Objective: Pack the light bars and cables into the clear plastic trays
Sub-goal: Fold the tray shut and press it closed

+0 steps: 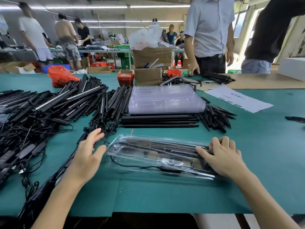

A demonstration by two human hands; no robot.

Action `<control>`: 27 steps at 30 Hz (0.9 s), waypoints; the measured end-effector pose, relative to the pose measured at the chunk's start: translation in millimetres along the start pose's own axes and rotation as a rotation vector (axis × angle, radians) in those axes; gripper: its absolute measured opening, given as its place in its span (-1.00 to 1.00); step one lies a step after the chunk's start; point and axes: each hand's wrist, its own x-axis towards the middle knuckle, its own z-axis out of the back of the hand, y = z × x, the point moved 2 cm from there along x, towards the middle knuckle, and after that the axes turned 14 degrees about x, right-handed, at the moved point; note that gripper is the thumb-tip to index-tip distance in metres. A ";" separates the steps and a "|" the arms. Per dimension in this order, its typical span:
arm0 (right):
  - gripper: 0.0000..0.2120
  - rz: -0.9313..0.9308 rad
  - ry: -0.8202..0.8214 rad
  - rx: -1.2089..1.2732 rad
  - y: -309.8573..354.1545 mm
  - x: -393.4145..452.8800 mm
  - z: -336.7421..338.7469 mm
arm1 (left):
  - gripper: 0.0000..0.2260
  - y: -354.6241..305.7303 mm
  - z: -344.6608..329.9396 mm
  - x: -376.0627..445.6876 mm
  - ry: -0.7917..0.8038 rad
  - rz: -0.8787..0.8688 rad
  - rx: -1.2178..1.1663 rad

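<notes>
A clear plastic tray [158,154] lies on the green table mat [165,192] at the centre of the view, its long axis running from about 9 o'clock to 3 o'clock and dipping slightly toward 4. Inside it sit black light bars [158,146] laid lengthwise along the same axis, while a black cable [140,166] with an inline controller [170,169] trails along the near edge at 6 o'clock; whether that cable is seated in a compartment cannot be told through the glare.

The left hand [87,156] hovers at the tray's 9 o'clock end, fingers spread and relaxed, thumb tip just beside the tray's corner, gripping nothing. The right hand [221,156] rests on the tray's 3 o'clock end, thumb laid flat along a bar, its fingers bent and bearing down on the far rim.

At 12 o'clock from the tray stands a stack of empty clear trays [165,100], with a row of black rods [158,120] just in front of it. A large heap of light bars and tangled cables [41,113] fills the table from 9 to 11 o'clock. A smaller pile of black clips [214,118] lies at 2 o'clock.
</notes>
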 end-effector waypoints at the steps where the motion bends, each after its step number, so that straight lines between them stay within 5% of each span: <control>1: -0.49 0.002 -0.003 0.019 -1.5 2.0 0.3 | -0.61 -1.6 0.2 2.6 0.126 -0.010 -0.069; 4: -0.50 0.001 0.021 0.051 -5.9 10.4 2.5 | -0.70 -0.5 2.5 9.4 0.283 -0.046 0.063; 8: -0.49 0.009 0.037 0.070 -10.5 19.5 4.4 | -0.77 -4.5 4.1 14.4 0.218 -0.120 0.469; 12: -0.48 0.011 0.029 0.082 -12.3 21.3 2.7 | -0.90 -3.6 13.4 11.1 0.072 -0.165 0.591; 20: -0.48 0.059 0.012 0.082 -12.6 20.1 2.6 | -0.68 -29.3 21.2 5.5 0.205 0.141 1.133; 24: -0.50 0.091 -0.004 0.100 -9.3 16.5 4.1 | -0.38 -78.2 12.3 4.2 -0.052 -0.200 0.769; 27: -0.52 0.108 -0.001 0.116 -5.8 13.7 6.0 | -0.57 -116.8 -19.7 -5.8 0.040 -0.426 0.379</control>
